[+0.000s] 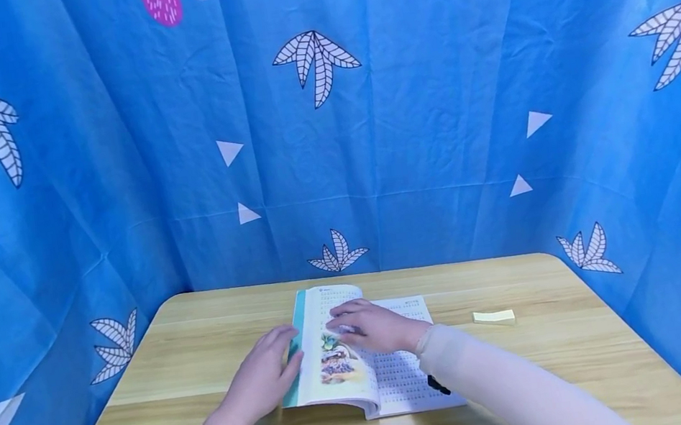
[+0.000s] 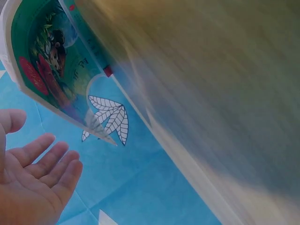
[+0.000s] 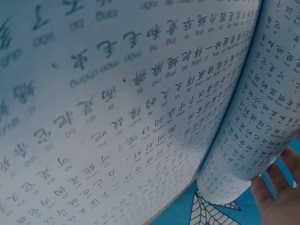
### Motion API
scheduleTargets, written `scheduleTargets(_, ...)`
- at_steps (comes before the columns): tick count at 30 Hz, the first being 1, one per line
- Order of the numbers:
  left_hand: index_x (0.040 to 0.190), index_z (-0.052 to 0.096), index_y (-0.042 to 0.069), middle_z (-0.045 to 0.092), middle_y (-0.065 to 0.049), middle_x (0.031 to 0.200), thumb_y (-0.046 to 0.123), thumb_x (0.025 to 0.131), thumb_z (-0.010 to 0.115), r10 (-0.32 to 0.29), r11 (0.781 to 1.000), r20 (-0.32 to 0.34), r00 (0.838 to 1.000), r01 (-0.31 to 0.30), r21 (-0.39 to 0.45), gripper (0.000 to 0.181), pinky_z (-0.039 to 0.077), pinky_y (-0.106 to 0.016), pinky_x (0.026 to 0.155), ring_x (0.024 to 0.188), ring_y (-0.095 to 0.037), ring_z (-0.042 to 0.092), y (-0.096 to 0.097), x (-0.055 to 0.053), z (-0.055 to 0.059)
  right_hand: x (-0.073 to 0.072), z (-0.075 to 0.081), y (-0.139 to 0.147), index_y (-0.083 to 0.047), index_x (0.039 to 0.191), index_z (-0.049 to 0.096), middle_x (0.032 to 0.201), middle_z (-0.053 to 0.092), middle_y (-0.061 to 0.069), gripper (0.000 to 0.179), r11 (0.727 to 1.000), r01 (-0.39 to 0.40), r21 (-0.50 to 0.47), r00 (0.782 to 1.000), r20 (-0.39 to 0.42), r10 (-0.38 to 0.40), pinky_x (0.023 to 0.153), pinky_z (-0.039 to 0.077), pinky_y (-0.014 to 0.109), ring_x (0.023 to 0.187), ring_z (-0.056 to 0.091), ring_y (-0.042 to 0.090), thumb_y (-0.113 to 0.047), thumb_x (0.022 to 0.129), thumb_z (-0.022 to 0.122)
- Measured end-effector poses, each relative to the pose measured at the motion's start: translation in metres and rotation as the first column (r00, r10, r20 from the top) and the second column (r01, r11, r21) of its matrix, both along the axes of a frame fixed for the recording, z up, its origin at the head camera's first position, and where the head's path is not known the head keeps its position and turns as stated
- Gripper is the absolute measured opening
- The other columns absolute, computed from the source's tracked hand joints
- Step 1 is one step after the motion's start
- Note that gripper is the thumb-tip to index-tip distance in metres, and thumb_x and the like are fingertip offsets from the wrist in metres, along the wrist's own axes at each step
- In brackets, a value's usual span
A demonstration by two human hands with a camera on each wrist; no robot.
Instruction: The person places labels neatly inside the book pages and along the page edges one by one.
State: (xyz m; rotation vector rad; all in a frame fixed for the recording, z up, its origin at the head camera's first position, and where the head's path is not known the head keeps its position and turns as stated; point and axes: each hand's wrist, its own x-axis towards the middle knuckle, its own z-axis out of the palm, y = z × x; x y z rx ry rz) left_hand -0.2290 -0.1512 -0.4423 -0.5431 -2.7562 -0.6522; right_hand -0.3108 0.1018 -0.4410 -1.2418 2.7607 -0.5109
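An open book (image 1: 405,374) lies on the wooden table, its left pages (image 1: 339,296) curving up from the spine. A colour picture (image 1: 337,362) is on the left page. My left hand (image 1: 261,372) is at the book's left edge, fingers spread; the left wrist view shows that palm (image 2: 37,187) apart from the lifted green illustrated cover (image 2: 51,56). Over the left page is my right hand (image 1: 373,328), its fingers loosely bent. In the right wrist view, fingertips of the right hand (image 3: 279,204) are at the edge of the curled page (image 3: 262,117).
A pale yellow paper strip (image 1: 494,317) lies to the right of the book on the table (image 1: 212,325). Blue curtain (image 1: 432,120) with leaf and triangle prints hangs behind the table and along its sides. A dark band (image 1: 438,385) shows at the right wrist.
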Motion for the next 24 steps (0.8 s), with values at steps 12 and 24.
scheduleTargets(12,0.131,0.063,0.001,0.06,-0.015,0.135,0.029,0.096,0.067,-0.019,0.998,0.033,0.999,0.02,-0.054,0.044,0.044,-0.051,0.108,0.129,-0.033,0.053,0.012,0.008,0.001,-0.006,-0.004,0.0,-0.026,0.142,0.058,0.154,0.044,-0.002,0.046,0.998,0.065,-0.021,0.997,0.048,-0.064,0.118,0.032,0.043,0.145,0.035,0.021,-0.045,0.101,0.057)
scheduleTargets(24,0.133,0.06,-0.003,0.059,-0.018,0.135,0.031,0.096,0.068,-0.105,0.987,0.031,0.994,0.108,-0.117,0.051,0.044,-0.051,0.108,0.128,-0.036,0.054,0.025,0.018,0.003,-0.006,-0.006,-0.006,-0.024,0.14,0.06,0.153,0.046,0.0,0.045,0.997,0.071,-0.039,0.997,0.031,-0.069,0.118,0.031,0.044,0.143,0.038,0.023,-0.045,0.099,0.06)
